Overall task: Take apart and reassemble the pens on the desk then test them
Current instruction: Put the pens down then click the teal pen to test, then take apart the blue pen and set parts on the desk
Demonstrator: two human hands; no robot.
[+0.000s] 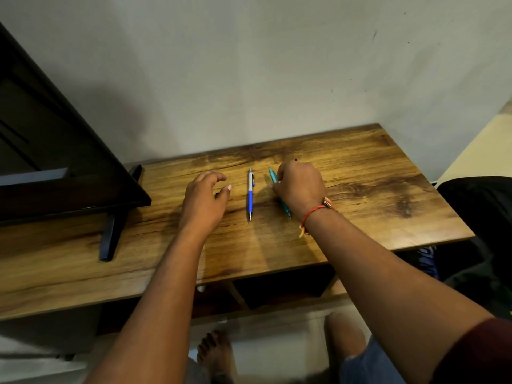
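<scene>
A blue and silver click pen [250, 194] lies on the wooden desk [360, 189], its tip pointing toward me. To its right lies a teal pen [273, 175], angled, with its middle hidden under my right hand [300, 187]. That hand's fingers curl down around the teal pen, which still rests on the desk. A red thread band circles the right wrist. My left hand [203, 200] hovers left of the blue pen, fingers apart, holding nothing.
A dark monitor [55, 151] on a black stand [110, 236] fills the desk's left side. The wall runs right behind the desk. A black bag [482, 217] sits off the right edge. Below the front edge are open shelves and my bare foot.
</scene>
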